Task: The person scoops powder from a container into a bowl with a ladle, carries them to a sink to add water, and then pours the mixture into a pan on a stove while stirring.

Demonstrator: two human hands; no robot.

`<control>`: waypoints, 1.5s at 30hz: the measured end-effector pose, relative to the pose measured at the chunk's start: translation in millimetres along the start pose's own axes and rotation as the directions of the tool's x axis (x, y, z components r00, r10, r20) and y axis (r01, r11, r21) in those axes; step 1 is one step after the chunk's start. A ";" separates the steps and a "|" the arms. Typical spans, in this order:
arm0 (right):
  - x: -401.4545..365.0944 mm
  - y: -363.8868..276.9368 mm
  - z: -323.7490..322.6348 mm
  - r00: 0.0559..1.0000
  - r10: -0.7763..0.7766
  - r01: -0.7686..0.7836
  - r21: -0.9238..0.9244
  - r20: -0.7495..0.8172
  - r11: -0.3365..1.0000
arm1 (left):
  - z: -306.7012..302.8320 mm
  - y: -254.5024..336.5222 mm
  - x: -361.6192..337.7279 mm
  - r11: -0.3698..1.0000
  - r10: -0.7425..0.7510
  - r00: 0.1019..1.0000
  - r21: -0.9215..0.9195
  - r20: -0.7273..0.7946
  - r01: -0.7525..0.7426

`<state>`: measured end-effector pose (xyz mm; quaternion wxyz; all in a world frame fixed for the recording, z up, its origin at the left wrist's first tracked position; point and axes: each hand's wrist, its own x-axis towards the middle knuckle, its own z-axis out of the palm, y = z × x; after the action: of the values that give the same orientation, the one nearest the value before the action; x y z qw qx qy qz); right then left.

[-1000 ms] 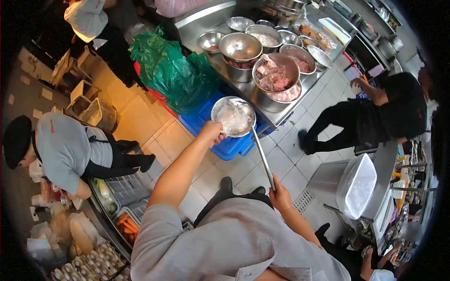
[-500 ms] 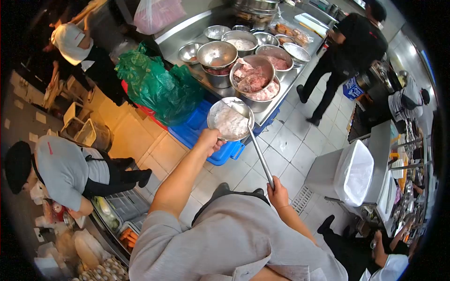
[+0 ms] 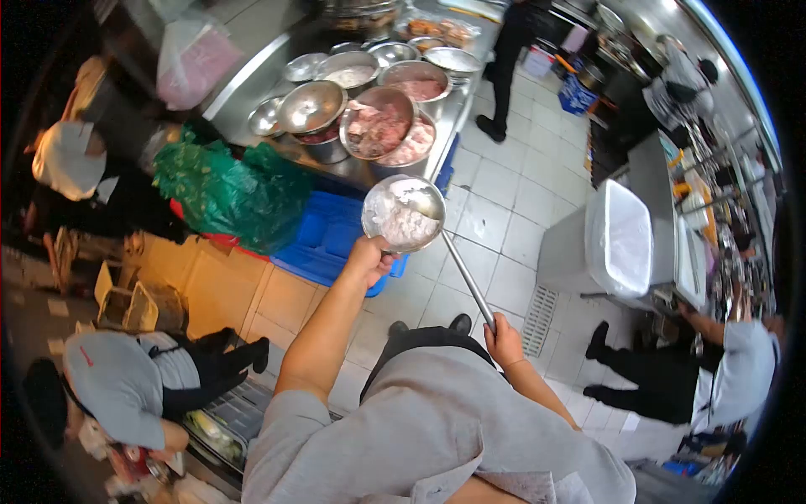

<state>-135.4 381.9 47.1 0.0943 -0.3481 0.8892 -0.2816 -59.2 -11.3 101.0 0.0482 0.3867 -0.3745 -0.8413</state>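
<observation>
My left hand [image 3: 371, 259] is closed on the near rim of a round metal bowl [image 3: 367, 225], held out in front of me. A pale, whitish-pink mass fills much of the bowl; what it is made of I cannot make out. My right hand [image 3: 504, 339] grips the end of a long-handled metal ladle [image 3: 467, 277]. The ladle's head rests inside the bowl, at its right side. Just beyond the bowl, a steel counter [image 3: 460, 118] carries several metal bowls, among them a tilted bowl of raw meat [image 3: 376, 128].
A green plastic bag [image 3: 231, 197] and a blue plastic crate [image 3: 315, 239] are on the left by the counter. A lined white bin [image 3: 620, 239] stands to the right, near a floor drain [image 3: 539, 321]. Co-workers stand at left [image 3: 126, 378], right [image 3: 714, 370] and far right [image 3: 680, 92].
My view has turned right, so the counter and its bowls sit further left. Both hands keep their grips on the bowl and ladle. The black-clad person has walked further off.
</observation>
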 end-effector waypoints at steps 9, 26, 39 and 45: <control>-61.5 -1.0 -53.3 0.979 0.174 -0.166 0.082 -0.109 0.983 | 76.3 -41.2 20.8 0.997 -0.023 0.993 -0.067 0.119 0.031; -323.7 92.6 -161.5 0.645 0.680 -0.569 0.376 -0.347 0.731 | 352.3 -262.6 -68.9 0.921 -0.236 0.867 0.385 0.438 0.056; -566.1 220.3 -137.8 0.325 0.727 -0.776 0.269 -0.605 0.571 | 576.0 -531.9 -184.1 0.634 -0.732 0.541 0.706 0.415 0.316; -595.5 260.9 -185.3 0.108 0.834 -0.812 0.436 -0.541 0.388 | 692.4 -620.3 -196.8 0.562 -0.745 0.506 0.818 0.435 0.125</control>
<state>90.2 1019.1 35.0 -0.1021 0.3396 0.8853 -0.3010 -268.4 915.6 98.9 -0.4963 0.0780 -0.5216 -0.6896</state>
